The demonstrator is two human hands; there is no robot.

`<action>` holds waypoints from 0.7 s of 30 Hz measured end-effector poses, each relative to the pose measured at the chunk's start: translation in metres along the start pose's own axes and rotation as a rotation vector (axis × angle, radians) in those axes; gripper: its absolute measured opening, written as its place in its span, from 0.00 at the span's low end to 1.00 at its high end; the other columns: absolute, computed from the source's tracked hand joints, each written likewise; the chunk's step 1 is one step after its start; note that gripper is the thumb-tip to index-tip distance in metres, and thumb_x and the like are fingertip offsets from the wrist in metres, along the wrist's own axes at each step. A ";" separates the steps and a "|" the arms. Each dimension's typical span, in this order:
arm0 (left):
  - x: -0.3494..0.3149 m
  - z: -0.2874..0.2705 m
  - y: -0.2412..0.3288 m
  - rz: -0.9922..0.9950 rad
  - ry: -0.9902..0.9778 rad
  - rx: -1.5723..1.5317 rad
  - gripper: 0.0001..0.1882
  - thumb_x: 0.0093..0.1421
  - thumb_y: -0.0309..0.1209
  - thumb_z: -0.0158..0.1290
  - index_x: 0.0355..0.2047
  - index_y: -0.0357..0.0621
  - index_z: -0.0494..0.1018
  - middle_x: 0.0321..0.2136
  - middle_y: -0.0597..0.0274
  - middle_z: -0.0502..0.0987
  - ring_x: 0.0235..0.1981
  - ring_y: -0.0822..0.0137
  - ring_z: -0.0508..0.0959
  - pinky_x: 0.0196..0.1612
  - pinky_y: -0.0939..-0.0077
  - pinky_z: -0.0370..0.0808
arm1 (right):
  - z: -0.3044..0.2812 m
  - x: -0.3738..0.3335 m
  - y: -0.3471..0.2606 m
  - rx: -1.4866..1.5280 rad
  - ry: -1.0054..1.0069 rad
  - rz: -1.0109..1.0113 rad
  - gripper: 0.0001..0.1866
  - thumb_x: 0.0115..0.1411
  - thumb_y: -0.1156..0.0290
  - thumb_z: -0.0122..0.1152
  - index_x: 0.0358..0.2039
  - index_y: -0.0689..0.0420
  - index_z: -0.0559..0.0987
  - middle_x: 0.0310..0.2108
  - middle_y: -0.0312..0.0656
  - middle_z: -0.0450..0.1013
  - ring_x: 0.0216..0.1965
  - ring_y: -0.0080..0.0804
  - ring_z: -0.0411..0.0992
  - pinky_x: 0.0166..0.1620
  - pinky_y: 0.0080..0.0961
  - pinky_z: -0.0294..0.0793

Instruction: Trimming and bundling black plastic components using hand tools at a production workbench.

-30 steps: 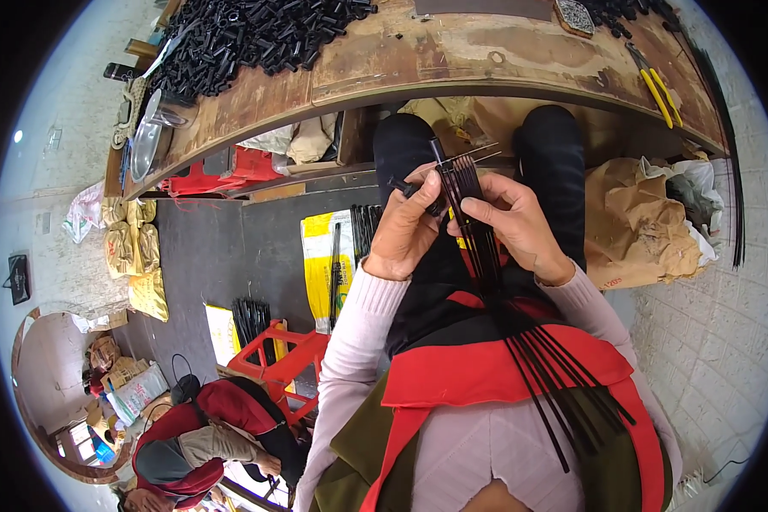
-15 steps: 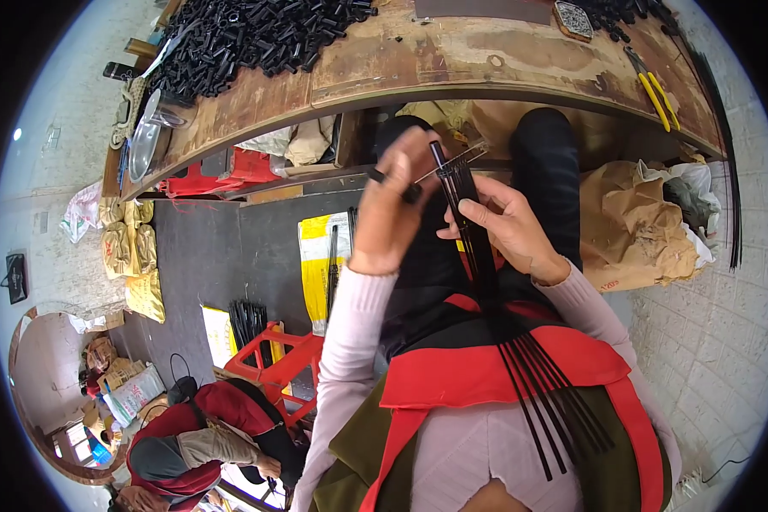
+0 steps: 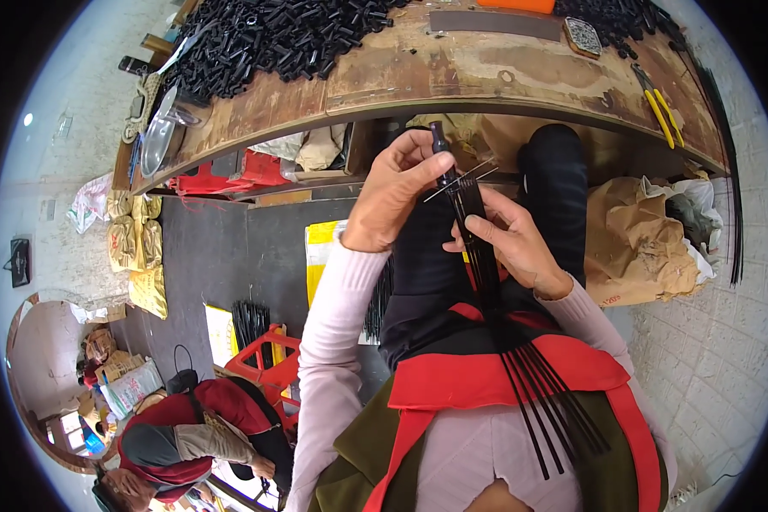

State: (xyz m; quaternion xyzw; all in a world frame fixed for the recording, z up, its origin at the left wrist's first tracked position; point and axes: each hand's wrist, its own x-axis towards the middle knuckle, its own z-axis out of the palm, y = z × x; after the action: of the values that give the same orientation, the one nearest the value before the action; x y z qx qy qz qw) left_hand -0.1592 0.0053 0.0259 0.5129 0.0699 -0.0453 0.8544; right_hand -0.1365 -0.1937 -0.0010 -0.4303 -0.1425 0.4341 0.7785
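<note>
In front of my lap I hold an umbrella frame (image 3: 472, 230) made of thin black ribs. Its ribs spread over the red apron band toward my chest. My left hand (image 3: 382, 198) is closed, thumb and fingers pinching the dark plastic tube (image 3: 438, 135) at the frame's far end. My right hand (image 3: 510, 237) grips the bundle of ribs just below that, with its thumb on top. Thin wires (image 3: 483, 171) stick out crosswise between the two hands, beside the tube. How the ribs join the tube is too small to make out.
Ahead is a worn wooden bench (image 3: 384, 81) with a heap of black plastic tubes (image 3: 273, 43), yellow-handled pliers (image 3: 661, 111) and a small tin (image 3: 582, 37). A brown paper sack (image 3: 631, 230) stands right. At lower left a co-worker (image 3: 179, 435) sits by a red crate (image 3: 269, 363).
My left hand, blurred and beside the frame's far end before, has closed around the dark tube there. My right hand keeps its grip on the ribs. The view has shifted slightly.
</note>
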 end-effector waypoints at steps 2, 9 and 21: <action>0.001 0.007 -0.001 0.123 0.169 0.187 0.19 0.61 0.32 0.59 0.48 0.35 0.72 0.37 0.63 0.79 0.36 0.77 0.77 0.42 0.81 0.73 | 0.000 0.000 -0.002 -0.007 -0.002 -0.006 0.22 0.66 0.76 0.52 0.60 0.63 0.65 0.37 0.40 0.71 0.38 0.27 0.73 0.50 0.41 0.78; -0.009 0.019 0.012 -0.018 0.110 -0.047 0.18 0.61 0.32 0.59 0.48 0.36 0.71 0.36 0.66 0.78 0.37 0.77 0.76 0.40 0.83 0.72 | 0.001 -0.002 0.002 -0.009 0.038 -0.005 0.23 0.66 0.76 0.51 0.61 0.62 0.64 0.40 0.38 0.70 0.40 0.26 0.73 0.50 0.40 0.78; -0.010 0.019 -0.002 0.068 0.312 0.111 0.18 0.60 0.31 0.59 0.48 0.37 0.71 0.38 0.59 0.79 0.39 0.72 0.79 0.44 0.78 0.75 | 0.006 -0.003 0.001 -0.039 0.052 -0.002 0.23 0.67 0.76 0.51 0.62 0.61 0.63 0.43 0.37 0.69 0.39 0.25 0.72 0.51 0.40 0.78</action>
State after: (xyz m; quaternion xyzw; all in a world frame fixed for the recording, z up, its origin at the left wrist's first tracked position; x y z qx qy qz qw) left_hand -0.1677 -0.0122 0.0342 0.5623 0.1818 0.0600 0.8045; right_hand -0.1423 -0.1929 0.0018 -0.4563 -0.1310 0.4194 0.7738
